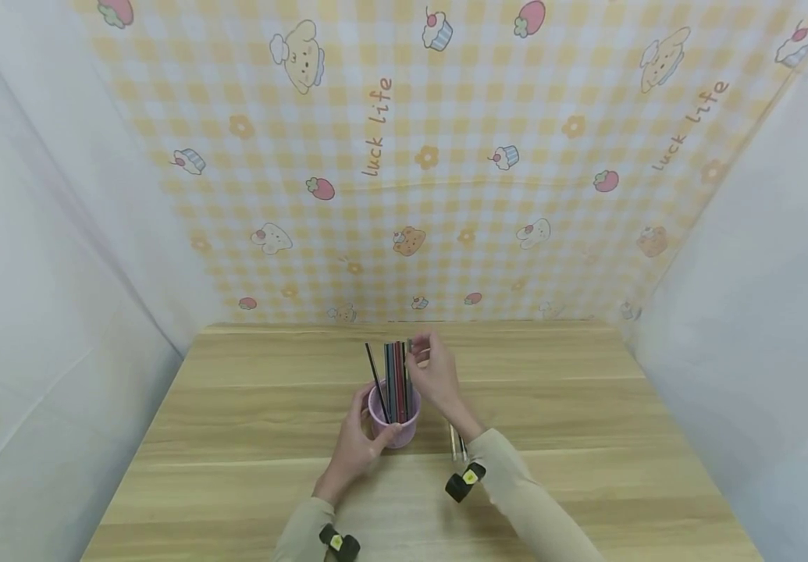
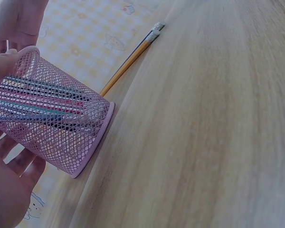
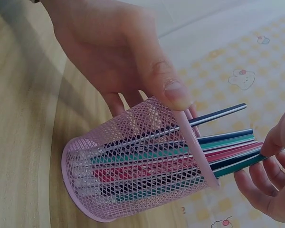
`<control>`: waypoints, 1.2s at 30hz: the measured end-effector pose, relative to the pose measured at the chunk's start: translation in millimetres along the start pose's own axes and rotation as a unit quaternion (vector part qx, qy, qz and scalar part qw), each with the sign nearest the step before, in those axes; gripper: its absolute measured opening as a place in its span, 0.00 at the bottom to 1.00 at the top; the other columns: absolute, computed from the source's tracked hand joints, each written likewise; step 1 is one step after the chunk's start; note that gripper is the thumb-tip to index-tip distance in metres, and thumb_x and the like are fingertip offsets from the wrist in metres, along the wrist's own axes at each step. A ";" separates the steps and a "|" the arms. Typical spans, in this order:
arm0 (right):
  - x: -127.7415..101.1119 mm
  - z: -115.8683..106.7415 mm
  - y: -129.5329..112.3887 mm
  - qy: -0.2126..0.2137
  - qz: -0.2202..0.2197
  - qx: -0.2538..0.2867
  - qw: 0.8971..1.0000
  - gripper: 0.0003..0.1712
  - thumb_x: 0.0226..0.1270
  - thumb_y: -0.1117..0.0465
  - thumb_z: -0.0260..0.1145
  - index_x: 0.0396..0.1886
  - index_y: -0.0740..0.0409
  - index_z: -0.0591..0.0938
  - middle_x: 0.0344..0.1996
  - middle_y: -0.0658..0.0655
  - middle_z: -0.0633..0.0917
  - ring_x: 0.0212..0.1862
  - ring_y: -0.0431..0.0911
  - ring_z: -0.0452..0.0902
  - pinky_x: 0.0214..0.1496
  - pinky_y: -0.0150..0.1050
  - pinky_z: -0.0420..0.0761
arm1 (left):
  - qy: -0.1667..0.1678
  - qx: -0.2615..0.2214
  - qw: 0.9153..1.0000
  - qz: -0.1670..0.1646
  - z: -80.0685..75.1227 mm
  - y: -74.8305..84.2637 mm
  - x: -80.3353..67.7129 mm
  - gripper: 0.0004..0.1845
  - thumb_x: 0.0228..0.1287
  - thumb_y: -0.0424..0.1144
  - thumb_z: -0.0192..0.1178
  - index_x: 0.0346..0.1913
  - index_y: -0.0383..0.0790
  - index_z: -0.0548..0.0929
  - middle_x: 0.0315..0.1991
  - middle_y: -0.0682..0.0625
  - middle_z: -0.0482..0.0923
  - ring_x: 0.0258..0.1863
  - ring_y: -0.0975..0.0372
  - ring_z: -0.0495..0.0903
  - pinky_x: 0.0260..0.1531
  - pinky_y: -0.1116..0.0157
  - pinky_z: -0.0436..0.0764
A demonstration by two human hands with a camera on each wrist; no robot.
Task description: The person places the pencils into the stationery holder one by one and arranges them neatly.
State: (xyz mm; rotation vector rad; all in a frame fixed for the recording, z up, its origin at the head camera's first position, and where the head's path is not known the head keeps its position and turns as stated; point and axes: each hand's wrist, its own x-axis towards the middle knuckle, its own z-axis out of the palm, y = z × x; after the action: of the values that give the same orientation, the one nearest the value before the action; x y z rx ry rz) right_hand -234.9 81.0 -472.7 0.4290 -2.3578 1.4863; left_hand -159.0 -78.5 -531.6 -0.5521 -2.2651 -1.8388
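With my left hand (image 1: pixel 353 451) I grasp the pink mesh cup (image 1: pixel 396 439) on the counter (image 1: pixel 249 437); with my right hand (image 1: pixel 436 376) I pinch the end of a green pencil (image 3: pixel 240 165) inside it. If my left hold becomes loose, a sideways pull could, I think, tip the cup, since long pencils (image 3: pixel 228 152) rise above its rim.

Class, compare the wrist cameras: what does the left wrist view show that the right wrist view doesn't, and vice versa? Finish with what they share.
Only the left wrist view: two loose pencils lying on the table.

Only the right wrist view: the row of pencil tops jutting past the rim, with the right hand fingering a green pencil.

Both: the pink mesh cup gripped by the left hand, pencils inside it, part of the right hand, wooden tabletop and checked backdrop.
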 end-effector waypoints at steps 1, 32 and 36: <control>-0.4 -0.1 0.3 0.001 -0.001 0.000 1.000 0.15 0.53 0.75 0.61 0.42 0.68 0.72 0.32 0.60 0.79 0.31 0.48 0.78 0.28 0.26 0.82 | -0.001 0.003 1.000 0.002 -0.1 0.7 0.0 0.41 0.51 0.36 0.67 0.64 0.27 0.57 0.59 0.33 0.67 0.57 0.43 0.69 0.59 0.45 0.69; 8.3 -39.6 55.9 0.001 0.120 -0.038 0.992 0.16 0.58 0.67 0.59 0.47 0.64 0.72 0.37 0.58 0.79 0.38 0.50 0.78 0.33 0.35 0.83 | 0.008 0.007 1.000 -0.020 2.4 -3.7 -1.5 0.42 0.49 0.38 0.69 0.65 0.30 0.58 0.60 0.36 0.67 0.58 0.47 0.69 0.60 0.46 0.68; 8.2 -43.0 66.7 -0.001 0.135 -0.039 0.990 0.16 0.57 0.67 0.59 0.47 0.64 0.73 0.37 0.59 0.79 0.39 0.51 0.78 0.36 0.37 0.83 | 0.006 0.002 1.000 -0.019 1.8 -4.9 -0.9 0.42 0.49 0.37 0.69 0.65 0.30 0.58 0.61 0.37 0.66 0.59 0.47 0.68 0.61 0.47 0.67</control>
State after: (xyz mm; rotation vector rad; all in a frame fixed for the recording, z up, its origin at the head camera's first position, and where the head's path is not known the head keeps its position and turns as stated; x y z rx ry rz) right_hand -265.3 146.8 -505.8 0.0935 -2.5461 1.4977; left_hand -159.9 -77.7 -536.8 -0.5006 -2.2867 -1.8483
